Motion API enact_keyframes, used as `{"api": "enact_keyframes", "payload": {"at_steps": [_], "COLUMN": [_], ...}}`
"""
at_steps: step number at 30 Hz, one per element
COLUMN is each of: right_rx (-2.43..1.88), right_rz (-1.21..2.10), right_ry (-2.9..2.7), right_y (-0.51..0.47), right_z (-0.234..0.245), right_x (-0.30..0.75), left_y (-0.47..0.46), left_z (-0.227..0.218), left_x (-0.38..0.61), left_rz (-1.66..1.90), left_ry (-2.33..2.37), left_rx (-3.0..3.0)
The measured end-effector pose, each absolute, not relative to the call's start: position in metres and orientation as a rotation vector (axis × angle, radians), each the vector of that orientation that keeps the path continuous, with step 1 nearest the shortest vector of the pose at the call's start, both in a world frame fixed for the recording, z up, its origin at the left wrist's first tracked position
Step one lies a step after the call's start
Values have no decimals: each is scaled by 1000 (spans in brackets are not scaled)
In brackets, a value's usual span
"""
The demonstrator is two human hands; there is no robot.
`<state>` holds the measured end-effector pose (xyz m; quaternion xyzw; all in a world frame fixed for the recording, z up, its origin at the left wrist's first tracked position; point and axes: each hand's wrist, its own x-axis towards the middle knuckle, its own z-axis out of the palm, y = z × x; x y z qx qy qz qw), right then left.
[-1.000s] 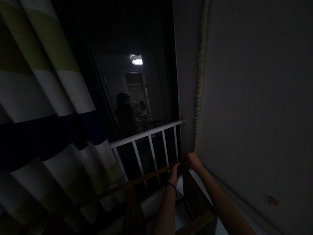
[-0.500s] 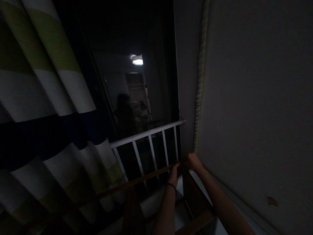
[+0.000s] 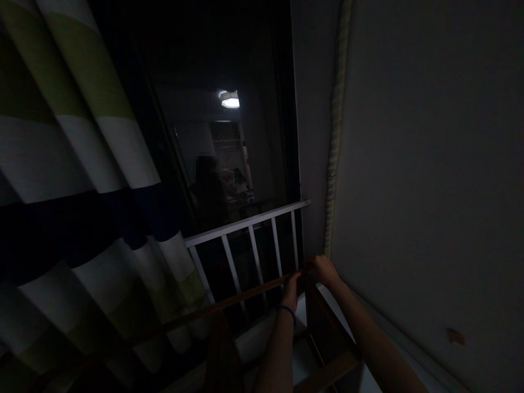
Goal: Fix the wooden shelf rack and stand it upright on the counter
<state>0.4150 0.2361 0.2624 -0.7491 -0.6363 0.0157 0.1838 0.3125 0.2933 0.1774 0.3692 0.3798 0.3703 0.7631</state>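
A dark brown wooden frame (image 3: 254,291) runs from the lower left up to a corner by the wall, with upright panels below its long top rail. At that corner my left hand (image 3: 291,292) is closed around the rail from the near side, a dark blue band (image 3: 286,311) on its wrist. Just right of it, my right hand (image 3: 322,269) bends over the same corner, fingers curled down onto the wood. The dim light hides the fingertips of both hands. A side panel (image 3: 327,322) of the frame drops away beneath my right forearm.
Behind the frame, a white metal railing (image 3: 249,222) crosses a dark window (image 3: 245,153) that reflects a lamp and a person. A striped curtain (image 3: 118,158) hangs at left. A wrapped pipe (image 3: 334,131) runs down beside the grey wall (image 3: 429,164).
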Motion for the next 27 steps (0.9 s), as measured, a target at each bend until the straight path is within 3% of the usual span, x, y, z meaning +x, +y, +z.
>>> {"api": "enact_keyframes", "payload": {"at_steps": [27], "right_rx": [-2117], "right_rz": [0], "right_ry": [-1802], "right_y": [235], "right_z": [265], "right_x": [415], "left_y": [287], "left_z": [185], "left_x": [310], "left_rz": [801], "left_ry": [813], "left_rx": [804]}}
